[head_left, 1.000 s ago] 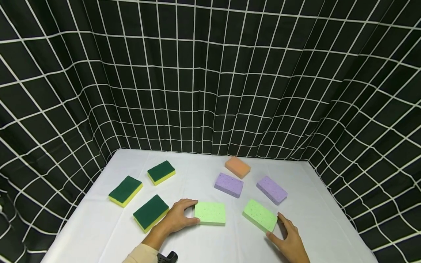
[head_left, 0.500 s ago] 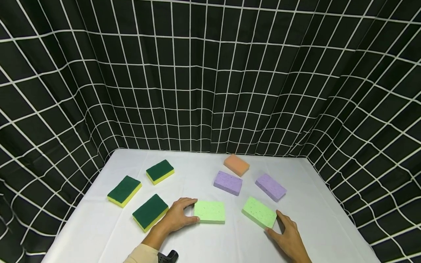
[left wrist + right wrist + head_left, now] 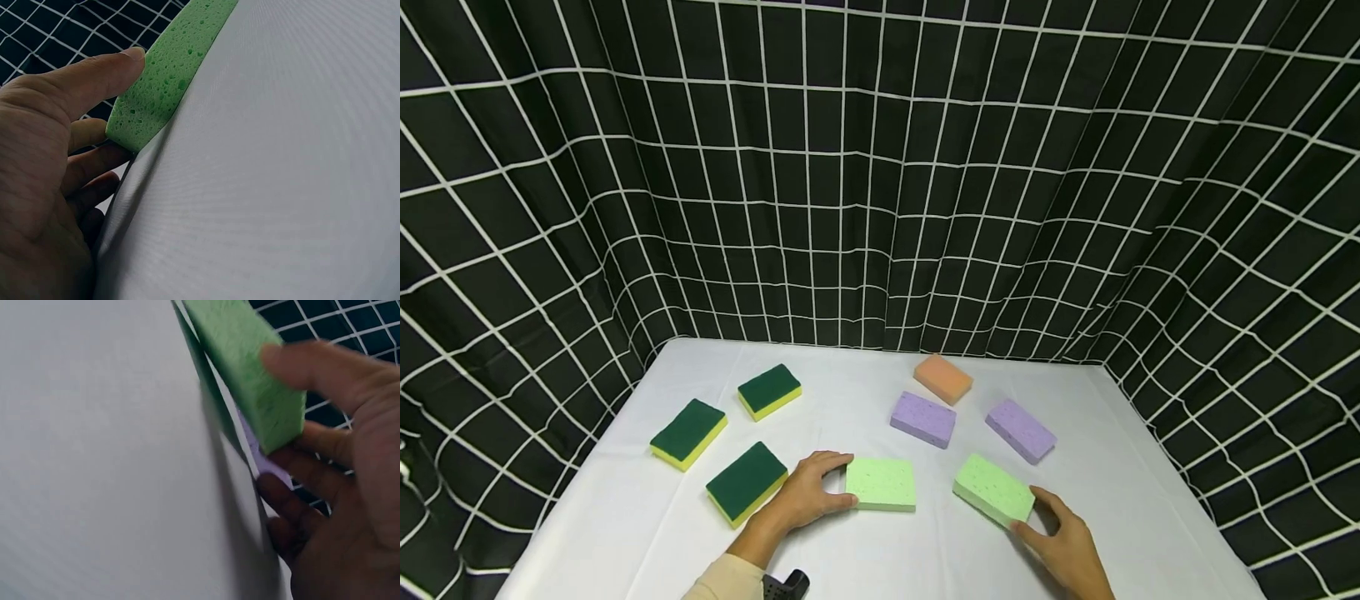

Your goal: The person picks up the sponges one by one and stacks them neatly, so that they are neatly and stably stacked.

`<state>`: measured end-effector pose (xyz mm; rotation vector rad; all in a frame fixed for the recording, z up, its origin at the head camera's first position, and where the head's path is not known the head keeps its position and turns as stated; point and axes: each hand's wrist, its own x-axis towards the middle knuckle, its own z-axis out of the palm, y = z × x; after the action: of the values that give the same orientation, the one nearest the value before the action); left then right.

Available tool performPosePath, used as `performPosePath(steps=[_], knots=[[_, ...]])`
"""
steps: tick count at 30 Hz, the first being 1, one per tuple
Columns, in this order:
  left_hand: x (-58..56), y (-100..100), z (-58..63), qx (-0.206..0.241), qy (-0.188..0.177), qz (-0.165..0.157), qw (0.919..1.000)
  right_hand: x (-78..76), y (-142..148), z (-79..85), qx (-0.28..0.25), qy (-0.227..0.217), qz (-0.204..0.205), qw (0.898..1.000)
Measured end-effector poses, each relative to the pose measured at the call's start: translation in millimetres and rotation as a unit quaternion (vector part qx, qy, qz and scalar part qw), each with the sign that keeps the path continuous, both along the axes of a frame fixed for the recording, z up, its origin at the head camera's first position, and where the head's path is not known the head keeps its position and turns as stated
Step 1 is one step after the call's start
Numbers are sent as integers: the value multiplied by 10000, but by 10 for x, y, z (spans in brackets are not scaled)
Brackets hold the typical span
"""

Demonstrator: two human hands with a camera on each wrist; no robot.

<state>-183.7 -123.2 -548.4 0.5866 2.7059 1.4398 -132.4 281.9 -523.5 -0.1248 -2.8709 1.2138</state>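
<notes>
Lead: What did your left hand (image 3: 805, 496) hold?

Assessor: It pinched one light green sponge (image 3: 882, 483) at its left end, on the desk (image 3: 925, 558).

Lead: And your right hand (image 3: 1063, 542)?

Assessor: It gripped the second light green sponge (image 3: 994, 490) by its near right end, the two blocks standing apart. Beyond these lay two purple sponges (image 3: 922, 419) and an orange sponge (image 3: 943, 379); three dark-green-and-yellow sponges (image 3: 747, 482) sat to your left.
</notes>
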Motion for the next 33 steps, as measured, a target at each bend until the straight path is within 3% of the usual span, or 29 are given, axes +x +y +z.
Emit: performPosePath(steps=[8,14,19,28,33], knots=[[-17,18,7,-36,24,-32,10000,70,38,143,-891,748,18,9932],[-16,14,25,-51,35,-1,10000,70,-13,380,-1803,1388,493,9725],[-3,4,9,-62,-95,62,9999,51,-92,574,-1987,1790,831,9600],[2,3,-5,8,-88,46,10000,16,-164,780,-2595,2291,1638,9238],[-9,4,-4,-7,-25,23,10000,-3,-211,838,-2487,2316,1793,9232]])
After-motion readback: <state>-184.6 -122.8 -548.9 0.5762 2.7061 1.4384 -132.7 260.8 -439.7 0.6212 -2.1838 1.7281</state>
